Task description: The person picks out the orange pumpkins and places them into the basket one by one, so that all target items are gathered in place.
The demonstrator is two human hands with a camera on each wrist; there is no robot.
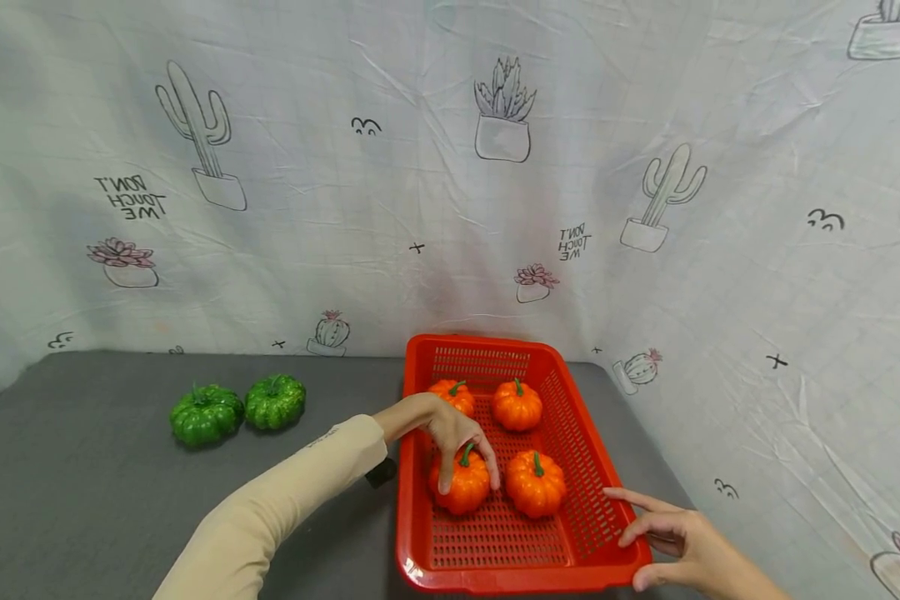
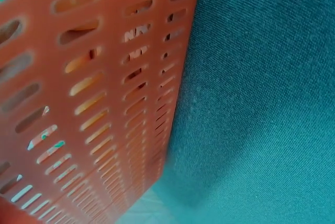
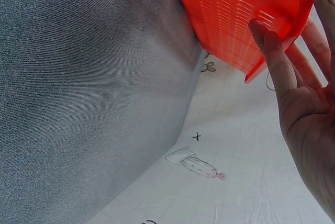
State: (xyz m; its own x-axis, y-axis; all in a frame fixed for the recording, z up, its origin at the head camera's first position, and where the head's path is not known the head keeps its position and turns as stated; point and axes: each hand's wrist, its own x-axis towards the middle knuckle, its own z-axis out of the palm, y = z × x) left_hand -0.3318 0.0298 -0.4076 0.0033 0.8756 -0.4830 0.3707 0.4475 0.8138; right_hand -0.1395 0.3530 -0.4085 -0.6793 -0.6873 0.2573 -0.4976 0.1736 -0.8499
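Note:
A red plastic basket [image 1: 521,578] with slotted walls holds several small orange pumpkins. In the head view, my left hand [image 1: 450,433] reaches over the basket's left side and grips the near-left pumpkin [image 1: 465,492] from above, fingers bent down around it. Beside it sits another pumpkin [image 1: 536,493]; behind are a third pumpkin [image 1: 517,406] and one partly covered by the left wrist [image 1: 453,392]. My right hand [image 1: 671,537] holds the basket's near right corner by the rim. In the right wrist view, the right hand's fingers [image 3: 280,64] lie against the basket's outer wall [image 3: 230,20].
Two green pumpkins [image 1: 206,414] [image 1: 275,402] sit side by side on the dark grey table [image 1: 105,500], left of the basket. A pale cloth [image 1: 420,183] printed with cacti hangs behind the table and along its right side.

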